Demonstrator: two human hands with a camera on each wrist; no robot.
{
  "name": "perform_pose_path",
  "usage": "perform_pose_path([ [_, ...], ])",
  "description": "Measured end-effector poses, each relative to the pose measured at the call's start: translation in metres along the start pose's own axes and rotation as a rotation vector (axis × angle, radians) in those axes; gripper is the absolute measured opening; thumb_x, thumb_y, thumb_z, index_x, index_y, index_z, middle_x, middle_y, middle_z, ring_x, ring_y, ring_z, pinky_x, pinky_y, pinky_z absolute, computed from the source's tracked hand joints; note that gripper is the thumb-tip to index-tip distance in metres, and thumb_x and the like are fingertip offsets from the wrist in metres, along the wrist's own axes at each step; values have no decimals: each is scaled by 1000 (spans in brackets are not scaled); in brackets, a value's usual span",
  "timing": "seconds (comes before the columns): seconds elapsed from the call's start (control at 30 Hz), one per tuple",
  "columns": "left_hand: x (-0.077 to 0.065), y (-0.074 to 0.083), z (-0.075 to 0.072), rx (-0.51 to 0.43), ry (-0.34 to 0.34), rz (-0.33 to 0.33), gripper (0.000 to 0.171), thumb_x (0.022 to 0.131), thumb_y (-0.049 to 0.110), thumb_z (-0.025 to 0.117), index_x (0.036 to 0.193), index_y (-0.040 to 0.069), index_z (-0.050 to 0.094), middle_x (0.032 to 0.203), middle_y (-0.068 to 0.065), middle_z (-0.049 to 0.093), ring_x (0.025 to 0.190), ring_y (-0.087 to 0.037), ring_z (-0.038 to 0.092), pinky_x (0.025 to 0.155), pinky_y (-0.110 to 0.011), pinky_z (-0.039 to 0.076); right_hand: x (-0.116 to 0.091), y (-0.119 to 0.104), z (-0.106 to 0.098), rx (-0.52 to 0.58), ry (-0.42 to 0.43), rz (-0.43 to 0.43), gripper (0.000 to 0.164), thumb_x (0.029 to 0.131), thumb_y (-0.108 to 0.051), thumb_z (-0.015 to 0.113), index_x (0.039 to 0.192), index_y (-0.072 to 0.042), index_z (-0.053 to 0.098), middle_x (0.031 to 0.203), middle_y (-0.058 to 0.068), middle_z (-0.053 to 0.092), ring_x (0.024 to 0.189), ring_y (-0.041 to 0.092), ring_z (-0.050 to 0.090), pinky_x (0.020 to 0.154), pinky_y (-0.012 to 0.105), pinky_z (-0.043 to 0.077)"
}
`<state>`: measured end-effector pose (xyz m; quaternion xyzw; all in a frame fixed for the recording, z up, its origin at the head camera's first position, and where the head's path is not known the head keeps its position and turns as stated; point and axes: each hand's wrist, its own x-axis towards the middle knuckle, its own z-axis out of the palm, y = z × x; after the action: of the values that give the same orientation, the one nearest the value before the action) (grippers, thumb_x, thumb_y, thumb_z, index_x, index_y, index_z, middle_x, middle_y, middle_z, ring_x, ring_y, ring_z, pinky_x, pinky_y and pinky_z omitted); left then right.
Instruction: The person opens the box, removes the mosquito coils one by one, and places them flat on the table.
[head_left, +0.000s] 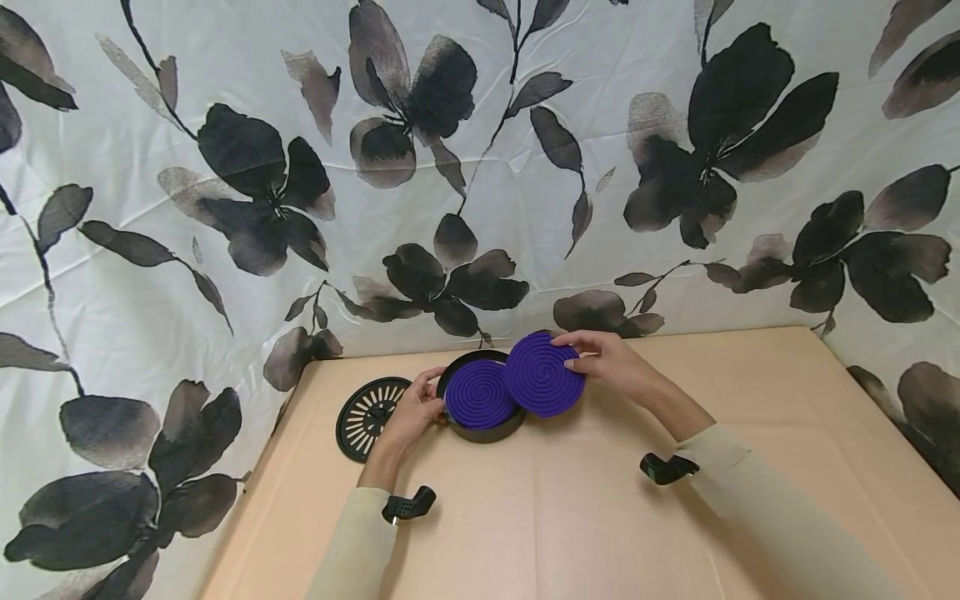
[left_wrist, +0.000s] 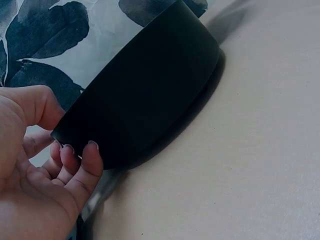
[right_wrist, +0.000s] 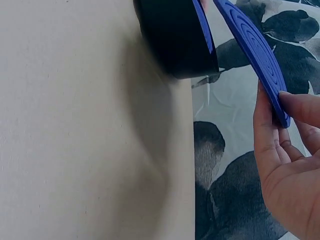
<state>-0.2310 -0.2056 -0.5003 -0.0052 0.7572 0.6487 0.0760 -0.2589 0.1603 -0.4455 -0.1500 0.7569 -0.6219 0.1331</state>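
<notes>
A round black tin (head_left: 489, 434), like a mosquito coil holder, is tilted with its open side facing the head camera. Its rim is pinched by my left hand (head_left: 408, 412), thumb and fingers at the edge, as the left wrist view also shows. Inside lies a purple mosquito coil (head_left: 478, 395) with a spiral pattern. My right hand (head_left: 611, 360) pinches a second purple mosquito coil (head_left: 542, 379) by its right edge, thumb on the face and fingers behind. In the head view this coil overlaps the tin's right side; the right wrist view (right_wrist: 257, 55) shows a gap between them.
A black slotted lid (head_left: 367, 417) lies on the table at the left, partly behind my left hand. The light wooden table (head_left: 570, 517) ends at the back against a white floral cloth (head_left: 480, 167). Black wrist cameras sit at both sleeves.
</notes>
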Motion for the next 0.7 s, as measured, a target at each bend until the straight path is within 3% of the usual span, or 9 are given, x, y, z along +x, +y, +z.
perform_pose_path([
  [0.7,-11,1,-9,-6,-50,-2,65,87,-11,58,147,11,49,89,-2,46,73,-15,52,65,-27,52,-28,6,-3,-15,68,40,40,93,-4,69,132,-2,63,115,23,65,89,16,68,76,29,59],
])
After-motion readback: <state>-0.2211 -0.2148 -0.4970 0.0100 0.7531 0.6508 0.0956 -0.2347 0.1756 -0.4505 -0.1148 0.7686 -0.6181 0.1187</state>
